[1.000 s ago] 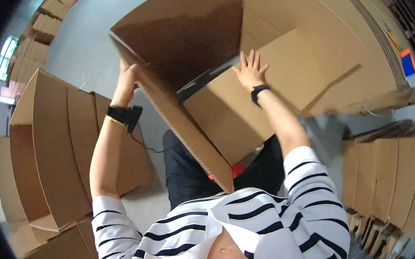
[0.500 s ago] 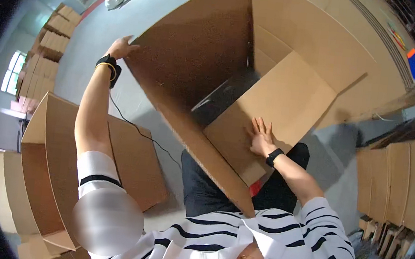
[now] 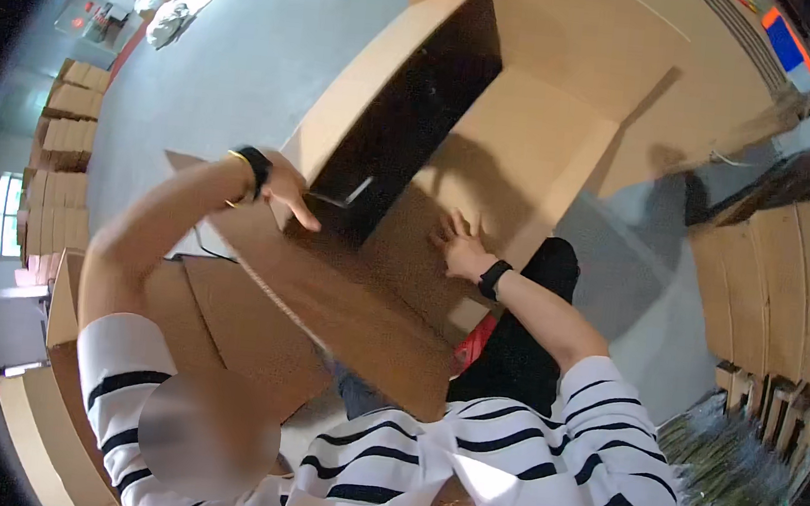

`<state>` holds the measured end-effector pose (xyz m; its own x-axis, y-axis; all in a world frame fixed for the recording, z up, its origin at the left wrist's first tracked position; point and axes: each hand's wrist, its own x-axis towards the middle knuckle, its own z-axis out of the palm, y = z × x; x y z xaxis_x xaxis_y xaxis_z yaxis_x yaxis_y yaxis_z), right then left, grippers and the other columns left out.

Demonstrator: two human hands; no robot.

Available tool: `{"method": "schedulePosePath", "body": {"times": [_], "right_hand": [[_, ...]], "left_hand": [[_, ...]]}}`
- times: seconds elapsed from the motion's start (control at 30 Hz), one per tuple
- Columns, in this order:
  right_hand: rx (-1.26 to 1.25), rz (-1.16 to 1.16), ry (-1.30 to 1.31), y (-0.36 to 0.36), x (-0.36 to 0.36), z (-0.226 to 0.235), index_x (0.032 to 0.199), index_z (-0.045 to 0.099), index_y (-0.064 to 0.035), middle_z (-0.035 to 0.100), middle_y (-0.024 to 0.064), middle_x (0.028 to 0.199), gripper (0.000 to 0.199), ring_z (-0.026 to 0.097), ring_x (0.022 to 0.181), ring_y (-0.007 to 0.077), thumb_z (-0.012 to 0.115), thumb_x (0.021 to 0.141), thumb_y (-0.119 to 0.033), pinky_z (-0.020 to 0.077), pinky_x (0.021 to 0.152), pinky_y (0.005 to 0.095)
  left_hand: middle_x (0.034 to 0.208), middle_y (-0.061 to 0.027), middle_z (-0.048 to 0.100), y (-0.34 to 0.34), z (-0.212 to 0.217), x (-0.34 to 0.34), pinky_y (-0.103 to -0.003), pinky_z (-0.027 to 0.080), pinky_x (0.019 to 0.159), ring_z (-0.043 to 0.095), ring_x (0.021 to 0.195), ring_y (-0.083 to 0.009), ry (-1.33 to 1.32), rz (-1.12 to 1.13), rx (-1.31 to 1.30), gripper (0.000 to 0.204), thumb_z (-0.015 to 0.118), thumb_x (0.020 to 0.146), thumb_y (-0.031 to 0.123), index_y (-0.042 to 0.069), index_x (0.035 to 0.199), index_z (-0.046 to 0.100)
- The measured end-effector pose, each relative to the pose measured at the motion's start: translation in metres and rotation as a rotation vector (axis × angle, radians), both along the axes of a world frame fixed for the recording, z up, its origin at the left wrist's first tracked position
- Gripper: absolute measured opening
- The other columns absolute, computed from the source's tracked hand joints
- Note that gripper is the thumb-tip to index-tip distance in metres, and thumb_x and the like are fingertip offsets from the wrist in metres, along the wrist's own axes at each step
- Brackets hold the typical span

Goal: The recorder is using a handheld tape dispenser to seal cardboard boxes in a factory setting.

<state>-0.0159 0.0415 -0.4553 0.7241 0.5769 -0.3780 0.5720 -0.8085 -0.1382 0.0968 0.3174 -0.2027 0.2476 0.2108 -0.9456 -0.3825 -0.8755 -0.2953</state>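
Note:
A large brown cardboard box (image 3: 536, 110) stands partly unfolded in front of me. One panel (image 3: 384, 66) leans inward at the left, its inner face in dark shadow. My left hand (image 3: 289, 193) is at this panel's near end, a finger stretched out along the cardboard; some of its fingers are hidden. A near flap (image 3: 350, 316) slopes toward my body, its edge reaching my striped shirt. My right hand (image 3: 464, 249) rests on the cardboard inside the box, fingers spread and holding nothing.
More open cardboard (image 3: 243, 315) lies to my left, with stacked flat boxes (image 3: 62, 171) beyond it. Flattened cardboard (image 3: 763, 278) stands on a pallet at the right, near a plastic-wrapped bundle of stalks (image 3: 724, 479). A red piece (image 3: 476, 346) shows beside my leg.
The left panel has folded inward over the box. My left hand has moved nearer and right with it, bending at the wrist. My right hand has shifted slightly left.

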Motion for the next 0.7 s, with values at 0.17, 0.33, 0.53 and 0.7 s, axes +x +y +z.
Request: {"method": "schedulePosePath", "body": {"times": [0.17, 0.33, 0.53, 0.7], "right_hand": [[0.713, -0.096, -0.254, -0.109, 0.108, 0.117, 0.127, 0.051, -0.0053, 0.048, 0.0215, 0.131, 0.052, 0.044, 0.125, 0.0358, 0.062, 0.085, -0.036, 0.0373, 0.104, 0.0469], [0.035, -0.256, -1.368, -0.267, 0.266, 0.248, 0.125, 0.054, -0.0016, 0.058, 0.0183, 0.122, 0.057, 0.054, 0.113, 0.0322, 0.069, 0.08, -0.033, 0.0425, 0.096, 0.0439], [0.333, -0.411, -0.607, -0.289, 0.273, 0.247, 0.122, 0.055, -0.0008, 0.062, 0.0198, 0.117, 0.049, 0.058, 0.107, 0.036, 0.059, 0.087, -0.035, 0.0474, 0.089, 0.0426], [0.621, -0.311, -0.523, -0.219, 0.146, 0.179, 0.126, 0.055, -0.0037, 0.058, 0.0187, 0.125, 0.053, 0.055, 0.116, 0.0343, 0.061, 0.087, -0.039, 0.0445, 0.097, 0.0418]], "left_hand": [[0.146, -0.0208, 0.038, -0.057, -0.111, -0.015, -0.044, 0.033, 0.107, 0.039, 0.134, -0.03, 0.114, -0.058, -0.086, 0.11, 0.05, 0.067, 0.086, 0.006, 0.142, 0.039], [0.152, -0.0167, 0.024, -0.087, -0.171, -0.033, -0.049, 0.022, 0.111, 0.025, 0.14, -0.031, 0.047, 0.036, -0.107, 0.101, 0.037, 0.075, 0.083, 0.011, 0.146, 0.033], [0.158, -0.0092, 0.012, -0.09, -0.213, -0.057, -0.055, 0.012, 0.114, 0.016, 0.143, -0.0344, -0.382, 0.144, 0.035, 0.089, 0.027, 0.083, 0.078, 0.015, 0.146, 0.033], [0.147, -0.0229, 0.034, -0.072, -0.207, -0.022, -0.049, 0.023, 0.112, 0.029, 0.138, -0.0377, 0.184, -0.152, -0.311, 0.083, 0.044, 0.085, 0.068, 0.011, 0.144, 0.036]]}}
